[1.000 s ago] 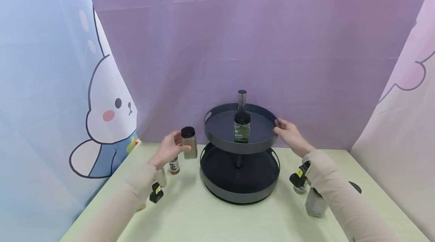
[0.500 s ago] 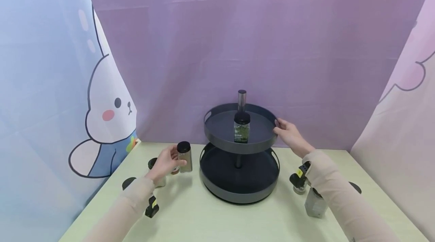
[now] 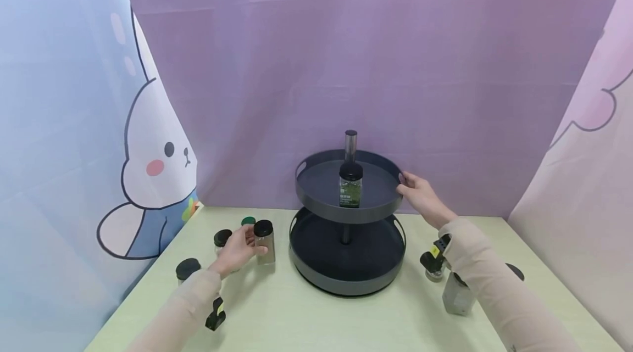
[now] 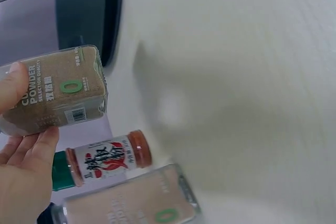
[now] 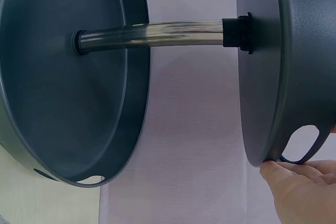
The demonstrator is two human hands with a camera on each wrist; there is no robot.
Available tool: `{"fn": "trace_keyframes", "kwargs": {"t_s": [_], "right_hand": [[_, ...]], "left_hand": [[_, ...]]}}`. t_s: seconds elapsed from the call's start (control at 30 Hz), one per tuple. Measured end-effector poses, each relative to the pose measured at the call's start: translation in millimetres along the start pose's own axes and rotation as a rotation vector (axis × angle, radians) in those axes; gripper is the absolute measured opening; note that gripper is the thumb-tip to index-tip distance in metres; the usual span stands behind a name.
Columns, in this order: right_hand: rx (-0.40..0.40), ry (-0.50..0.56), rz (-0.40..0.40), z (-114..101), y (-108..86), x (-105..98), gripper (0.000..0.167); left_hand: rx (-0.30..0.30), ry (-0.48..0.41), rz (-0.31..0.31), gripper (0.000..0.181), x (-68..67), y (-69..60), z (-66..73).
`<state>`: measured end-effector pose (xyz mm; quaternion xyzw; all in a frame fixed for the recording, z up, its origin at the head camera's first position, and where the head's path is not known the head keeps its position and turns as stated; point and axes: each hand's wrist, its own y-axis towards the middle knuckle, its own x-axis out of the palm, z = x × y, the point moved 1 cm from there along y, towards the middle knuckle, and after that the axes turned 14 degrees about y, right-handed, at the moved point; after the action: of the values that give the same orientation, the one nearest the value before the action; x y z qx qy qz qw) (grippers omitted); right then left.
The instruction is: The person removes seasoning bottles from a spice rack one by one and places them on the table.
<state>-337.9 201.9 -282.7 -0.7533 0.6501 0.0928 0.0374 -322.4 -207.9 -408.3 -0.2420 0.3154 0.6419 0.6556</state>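
Observation:
My left hand holds a black-lidded spice jar of brown powder, left of a dark two-tier turntable rack. Thumb and fingers grip the jar's sides, and the left wrist view shows its label with "POWDER". Whether its base touches the table I cannot tell. My right hand pinches the right rim of the rack's upper tray, beside a handle cutout in the right wrist view. On that tray stands a black-lidded jar of green flakes. A metal post joins the tiers.
Near the left hand stand a green-capped bottle, a jar of pale brown powder and another black-lidded jar. A grey jar and a smaller one stand by the right forearm. A purple curtain hangs behind.
My left hand has lowered the jar toward the table and slightly left, uncovering the green cap and the black lids behind it. The right hand keeps its place on the upper rim.

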Motion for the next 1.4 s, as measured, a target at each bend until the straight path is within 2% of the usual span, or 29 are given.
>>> {"fn": "trace_keyframes", "kwargs": {"t_s": [0.2, 0.4, 0.67, 1.4], "right_hand": [[0.0, -0.003, 0.001, -0.9, -0.7, -0.4, 0.063], [-0.001, 0.005, 0.003, -1.3, -0.1, 1.0, 0.063], [0.002, 0.003, -0.006, -0.1, 0.3, 1.8, 0.063], [-0.002, 0.0, -0.01, 2.9, 1.0, -0.4, 0.063]], "left_hand": [[-0.023, -0.018, 0.009, 0.073, 9.2, 0.6, -7.4], [-0.026, -0.03, -0.001, 0.075, 14.4, -2.7, -8.5], [-0.032, -0.055, -0.013, 0.08, 18.3, -4.7, -9.7], [-0.026, -0.091, -0.003, 0.076, 23.2, -6.0, -13.3]]}}
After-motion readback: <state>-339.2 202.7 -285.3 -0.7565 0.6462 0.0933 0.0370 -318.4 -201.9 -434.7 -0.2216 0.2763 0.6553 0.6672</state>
